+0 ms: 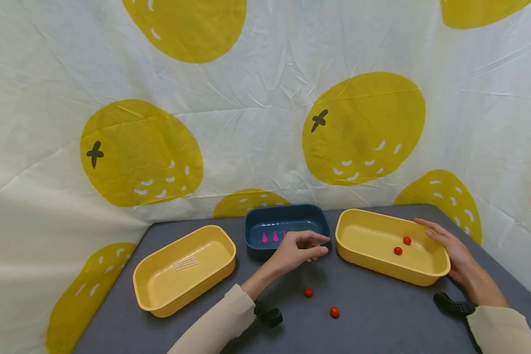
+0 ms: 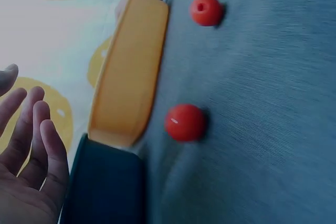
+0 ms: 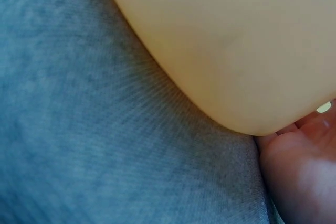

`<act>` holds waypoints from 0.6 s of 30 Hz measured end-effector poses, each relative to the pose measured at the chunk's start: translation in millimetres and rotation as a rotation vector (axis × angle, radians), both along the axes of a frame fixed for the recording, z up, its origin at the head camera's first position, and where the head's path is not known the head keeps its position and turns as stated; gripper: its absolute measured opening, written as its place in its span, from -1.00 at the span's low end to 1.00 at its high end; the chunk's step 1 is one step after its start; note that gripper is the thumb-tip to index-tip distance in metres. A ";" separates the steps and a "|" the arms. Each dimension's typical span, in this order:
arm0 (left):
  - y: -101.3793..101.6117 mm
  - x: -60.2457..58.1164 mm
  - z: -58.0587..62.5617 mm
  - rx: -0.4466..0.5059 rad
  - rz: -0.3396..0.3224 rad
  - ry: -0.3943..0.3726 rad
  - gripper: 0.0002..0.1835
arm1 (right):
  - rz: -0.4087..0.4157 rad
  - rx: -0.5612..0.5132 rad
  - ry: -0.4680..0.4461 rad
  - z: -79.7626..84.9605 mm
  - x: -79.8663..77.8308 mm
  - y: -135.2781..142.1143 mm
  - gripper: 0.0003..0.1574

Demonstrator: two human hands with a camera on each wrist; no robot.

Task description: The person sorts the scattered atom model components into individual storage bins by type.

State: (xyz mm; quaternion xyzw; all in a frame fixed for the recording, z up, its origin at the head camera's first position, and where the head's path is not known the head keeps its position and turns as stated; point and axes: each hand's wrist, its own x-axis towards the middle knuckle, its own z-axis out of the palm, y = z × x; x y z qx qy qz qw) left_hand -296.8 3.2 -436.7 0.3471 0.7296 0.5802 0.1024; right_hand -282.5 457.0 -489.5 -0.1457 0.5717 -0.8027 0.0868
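My left hand point(image 1: 298, 250) hovers in front of the dark blue tray point(image 1: 287, 211), partly covering it. Its fingers point(image 2: 39, 129) are loosely bent with nothing between them. Below it on the table lie two red beads, a nearer one point(image 1: 334, 311) and a farther one point(image 1: 308, 292); the left wrist view shows a hole in one bead point(image 2: 206, 10). At the right, my right hand point(image 1: 457, 255) rests along the end of a yellow tray point(image 1: 380, 263), fingers extended against its rim. Two more red beads point(image 1: 407, 240) lie inside that tray.
Another yellow tray point(image 1: 183, 297) stands at the left with several pale thin sticks point(image 1: 186, 264) in it. Pink pieces point(image 1: 275, 237) lie in the blue tray. A fruit-printed cloth point(image 1: 256, 147) hangs behind the grey table point(image 1: 380, 314).
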 end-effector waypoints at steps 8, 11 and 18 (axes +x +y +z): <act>-31.3 14.5 -22.4 -0.020 0.024 -0.018 -0.67 | -0.005 0.021 0.005 -0.8 -0.4 1.4 -0.38; -37.8 17.4 -32.5 -0.057 0.055 -0.015 -0.66 | -0.008 0.030 0.006 -1.4 -0.5 1.9 -0.37; -44.5 22.5 -45.8 -0.086 0.062 -0.002 -0.64 | 0.020 0.002 0.021 -2.5 -1.3 0.8 -0.36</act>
